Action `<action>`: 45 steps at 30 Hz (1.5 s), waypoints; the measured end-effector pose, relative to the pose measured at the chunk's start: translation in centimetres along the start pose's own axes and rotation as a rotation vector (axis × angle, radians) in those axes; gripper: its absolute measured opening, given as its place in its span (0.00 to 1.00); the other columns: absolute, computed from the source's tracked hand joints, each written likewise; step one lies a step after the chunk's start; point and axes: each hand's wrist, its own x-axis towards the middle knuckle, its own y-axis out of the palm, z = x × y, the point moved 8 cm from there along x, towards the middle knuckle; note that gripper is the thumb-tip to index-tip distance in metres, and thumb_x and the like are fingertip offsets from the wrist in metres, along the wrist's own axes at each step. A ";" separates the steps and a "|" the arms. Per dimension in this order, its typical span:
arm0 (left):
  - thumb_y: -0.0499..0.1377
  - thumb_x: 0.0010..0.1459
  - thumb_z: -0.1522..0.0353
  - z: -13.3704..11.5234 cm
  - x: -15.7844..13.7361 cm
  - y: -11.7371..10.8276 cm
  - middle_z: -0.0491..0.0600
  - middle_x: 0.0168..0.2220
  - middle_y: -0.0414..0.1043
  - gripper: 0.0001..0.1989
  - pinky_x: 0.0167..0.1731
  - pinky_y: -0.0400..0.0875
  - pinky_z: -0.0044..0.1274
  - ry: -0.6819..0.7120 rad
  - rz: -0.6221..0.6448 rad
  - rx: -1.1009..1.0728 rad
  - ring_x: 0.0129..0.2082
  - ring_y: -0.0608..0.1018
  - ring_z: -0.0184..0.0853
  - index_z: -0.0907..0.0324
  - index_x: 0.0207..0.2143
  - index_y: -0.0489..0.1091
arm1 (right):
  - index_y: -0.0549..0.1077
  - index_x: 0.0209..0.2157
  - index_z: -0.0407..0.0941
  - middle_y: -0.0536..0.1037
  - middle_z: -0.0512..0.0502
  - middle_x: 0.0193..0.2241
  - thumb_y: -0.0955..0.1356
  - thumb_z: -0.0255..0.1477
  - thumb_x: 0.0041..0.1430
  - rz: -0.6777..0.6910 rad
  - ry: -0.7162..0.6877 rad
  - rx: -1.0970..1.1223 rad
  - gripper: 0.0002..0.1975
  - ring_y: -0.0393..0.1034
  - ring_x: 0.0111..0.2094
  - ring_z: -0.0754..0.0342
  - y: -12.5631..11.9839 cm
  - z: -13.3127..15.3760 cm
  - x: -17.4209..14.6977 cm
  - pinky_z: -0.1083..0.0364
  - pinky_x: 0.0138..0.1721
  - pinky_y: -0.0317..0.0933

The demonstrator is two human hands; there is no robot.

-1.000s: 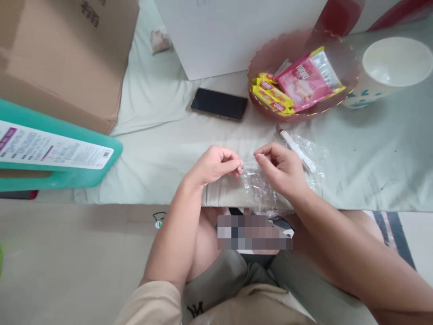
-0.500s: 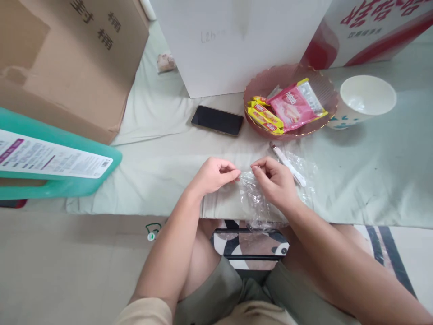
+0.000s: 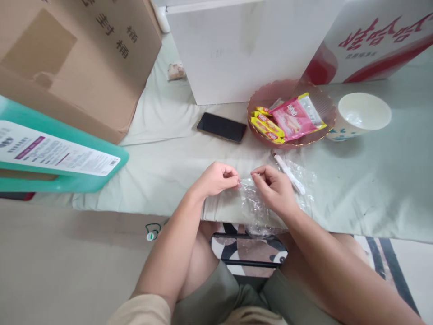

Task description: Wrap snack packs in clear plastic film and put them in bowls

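Plastic film (image 3: 251, 203) still at hands (image 3: 218, 178); more of white box (image 3: 250, 54) visible.

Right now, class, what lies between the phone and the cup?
In the head view, the pink bowl holding snack packets sits between the phone and the cup.

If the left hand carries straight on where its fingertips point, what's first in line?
Most likely the right hand, across a narrow gap, though clear plastic lies close to that line and depth is unclear.

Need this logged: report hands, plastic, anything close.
Left hand pinching clear plastic. Right hand over it, grip unclear. Plastic overhangs edge of pale cloth. Slim white item beside right hand.
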 end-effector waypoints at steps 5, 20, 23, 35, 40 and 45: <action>0.64 0.48 0.75 -0.8 0.5 0.1 0.43 0.19 0.73 0.05 0.21 0.63 0.19 0.085 -0.088 0.102 0.20 0.72 0.26 0.60 0.22 0.74 | 0.71 0.28 0.47 0.66 0.54 0.18 0.67 0.30 0.59 -0.053 -0.045 -0.065 0.06 0.60 0.21 0.57 -0.3 0.2 0.1 0.54 0.25 0.53; 0.71 0.48 0.61 -0.9 1.3 0.4 0.46 0.28 0.77 0.16 0.29 0.72 0.21 0.151 -0.124 -0.072 0.28 0.79 0.29 0.61 0.31 0.72 | 0.72 0.30 0.47 0.64 0.56 0.17 0.68 0.30 0.62 -0.115 -0.050 -0.058 0.06 0.55 0.19 0.60 -2.1 -0.6 -0.3 0.56 0.23 0.51; 0.74 0.44 0.60 -0.7 1.1 1.2 0.46 0.28 0.77 0.18 0.28 0.72 0.21 0.112 -0.078 -0.044 0.28 0.79 0.30 0.61 0.31 0.73 | 0.72 0.30 0.47 0.64 0.56 0.17 0.68 0.30 0.62 -0.111 -0.053 -0.049 0.06 0.55 0.19 0.60 -2.0 -0.5 -0.1 0.56 0.23 0.51; 0.65 0.51 0.65 -0.7 0.4 1.0 0.48 0.23 0.78 0.08 0.26 0.72 0.21 0.070 0.026 -0.005 0.23 0.78 0.30 0.61 0.24 0.76 | 0.73 0.29 0.46 0.65 0.55 0.17 0.68 0.32 0.60 -0.053 -0.014 -0.049 0.07 0.57 0.20 0.59 -1.6 -0.6 0.1 0.55 0.24 0.51; 0.64 0.51 0.66 -0.7 0.2 1.0 0.48 0.23 0.79 0.07 0.26 0.75 0.21 0.075 0.081 -0.074 0.24 0.79 0.31 0.61 0.25 0.76 | 0.72 0.28 0.45 0.65 0.55 0.17 0.67 0.31 0.60 -0.040 -0.036 -0.038 0.07 0.56 0.19 0.59 -1.5 -0.3 0.0 0.56 0.23 0.50; 0.64 0.48 0.70 -0.4 0.4 0.8 0.46 0.24 0.77 0.03 0.25 0.73 0.20 0.117 -0.033 -0.035 0.24 0.78 0.30 0.61 0.26 0.75 | 0.71 0.28 0.46 0.66 0.55 0.18 0.67 0.29 0.60 -0.064 -0.044 -0.058 0.06 0.56 0.20 0.60 -1.4 -0.4 -0.1 0.57 0.23 0.50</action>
